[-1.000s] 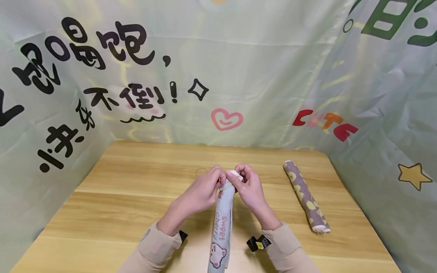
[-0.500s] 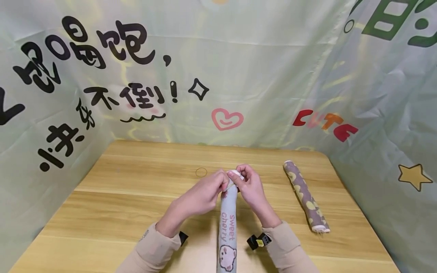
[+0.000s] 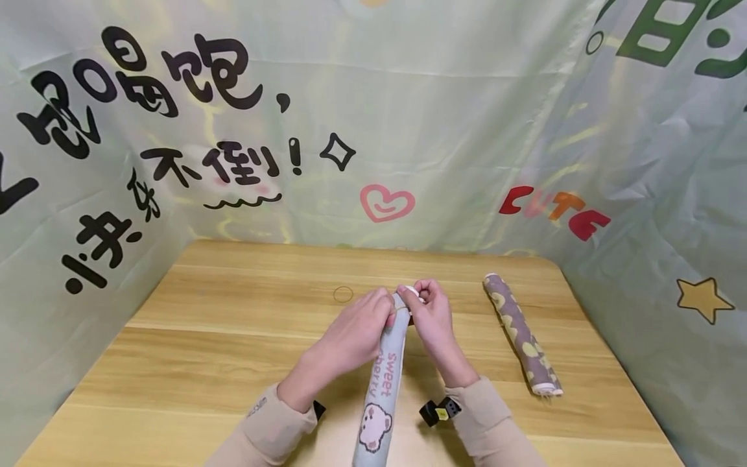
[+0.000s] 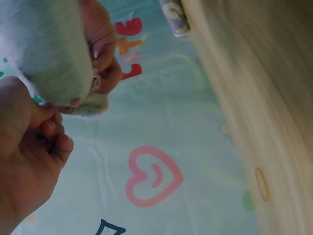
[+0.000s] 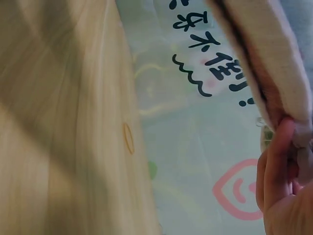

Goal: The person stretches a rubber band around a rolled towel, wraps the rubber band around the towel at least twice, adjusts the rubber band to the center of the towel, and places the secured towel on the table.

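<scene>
Quite narrow, each grip — left hand point(image 3: 360, 327) and right hand point(image 3: 434, 318) pinching the light-blue roll point(image 3: 388, 379) near its banded end.

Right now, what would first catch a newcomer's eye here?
Probably the blue "sweet cherry" roll at lower centre, its far end between the left hand and right hand. Then perhaps the purple roll lying at right on the table, and black lettering at left on the backdrop.

left fingers point(image 4: 63, 147) curled against pale roll point(image 4: 49, 54) | right fingers point(image 4: 110, 77) gripping it
</scene>
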Motion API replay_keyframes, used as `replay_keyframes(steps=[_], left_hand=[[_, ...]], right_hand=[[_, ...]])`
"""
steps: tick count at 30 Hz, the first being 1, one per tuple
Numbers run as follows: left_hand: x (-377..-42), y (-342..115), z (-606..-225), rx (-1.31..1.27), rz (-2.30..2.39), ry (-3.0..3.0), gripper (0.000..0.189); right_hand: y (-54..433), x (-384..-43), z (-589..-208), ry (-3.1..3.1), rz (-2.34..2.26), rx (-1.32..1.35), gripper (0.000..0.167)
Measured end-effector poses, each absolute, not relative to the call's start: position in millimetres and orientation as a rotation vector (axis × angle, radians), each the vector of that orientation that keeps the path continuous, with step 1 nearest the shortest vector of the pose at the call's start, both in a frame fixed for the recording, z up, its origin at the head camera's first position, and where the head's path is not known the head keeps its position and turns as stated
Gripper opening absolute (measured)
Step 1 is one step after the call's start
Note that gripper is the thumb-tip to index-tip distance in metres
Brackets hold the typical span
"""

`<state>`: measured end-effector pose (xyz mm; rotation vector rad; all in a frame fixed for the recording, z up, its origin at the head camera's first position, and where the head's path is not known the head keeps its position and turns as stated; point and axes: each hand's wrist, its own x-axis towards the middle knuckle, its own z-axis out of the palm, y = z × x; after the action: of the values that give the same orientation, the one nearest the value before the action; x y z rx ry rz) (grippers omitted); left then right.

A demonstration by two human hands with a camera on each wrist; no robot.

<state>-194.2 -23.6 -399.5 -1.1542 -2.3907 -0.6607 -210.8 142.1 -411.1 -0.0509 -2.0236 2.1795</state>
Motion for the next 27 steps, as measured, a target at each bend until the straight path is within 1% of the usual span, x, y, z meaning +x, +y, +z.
replay_keyframes(steps=[5,9,13,17,21,23,25,27], left_hand=[[-198,-26,-401,-1.111,-0.843,-2.316,0.034],[-202,-33,-399,-1.108,-1.039,-2.230,0.020],[-205,-40,-396,-1.122,-1.099,-2.210,0.015],[-206,-43,-394,-1.116,-1.105,-2.221,0.019],[-203,-42,-394,-1.150,-1.177,-2.259,0.037],[-202,-40,-394,-1.165,-1.241,-2.276,0.041],[-201,-39,-395,-1.157,-1.303,-2.282,0.041],[-200,-39,-395,-1.137,-1.359,-2.267,0.036]], right_hand=[[142,-210,-410,-1.940,2.251,-0.009,0.026],[144,-208,-406,-1.895,2.278,0.066,0.025],[147,-207,-402,-1.875,2.304,0.097,0.021],[149,-206,-400,-1.858,2.328,0.090,0.016],[151,-204,-398,-1.854,2.295,0.048,0.024],[151,-204,-397,-1.853,2.275,0.039,0.024],[152,-203,-397,-1.849,2.274,0.088,0.027],[155,-204,-397,-1.851,2.285,0.198,0.030]])
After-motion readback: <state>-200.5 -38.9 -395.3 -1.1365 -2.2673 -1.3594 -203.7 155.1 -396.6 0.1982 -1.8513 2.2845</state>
